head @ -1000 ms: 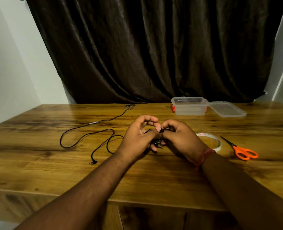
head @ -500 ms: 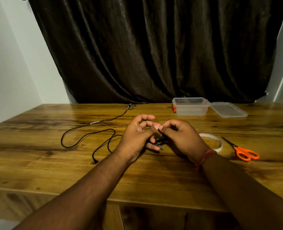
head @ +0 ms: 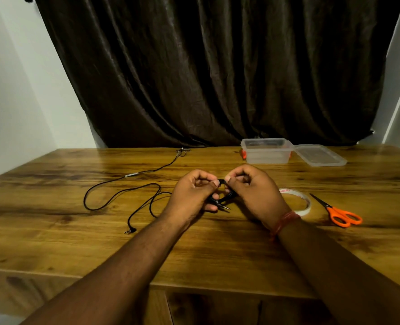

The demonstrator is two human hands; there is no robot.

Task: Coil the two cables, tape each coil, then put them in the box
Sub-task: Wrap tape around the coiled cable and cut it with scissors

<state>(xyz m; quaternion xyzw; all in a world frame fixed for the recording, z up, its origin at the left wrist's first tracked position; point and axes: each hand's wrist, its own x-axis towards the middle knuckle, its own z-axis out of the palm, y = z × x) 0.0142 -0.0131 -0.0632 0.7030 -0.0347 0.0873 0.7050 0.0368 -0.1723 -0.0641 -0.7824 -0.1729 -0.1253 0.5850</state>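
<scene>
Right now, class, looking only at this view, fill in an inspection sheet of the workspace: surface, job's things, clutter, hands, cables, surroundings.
Surface: wooden table, dark grain streaks.
Job's things: open clear box at the back, its lid lying beside it; tape roll and orange scissors to the right of the hands.
Clutter: nothing seen.
Hands: left hand and right hand both pinch a small black coil above the table.
Cables: second cable lies loose and uncoiled on the left, plug end toward the near edge.
Surroundings: dark curtain, pale walls either side.
</scene>
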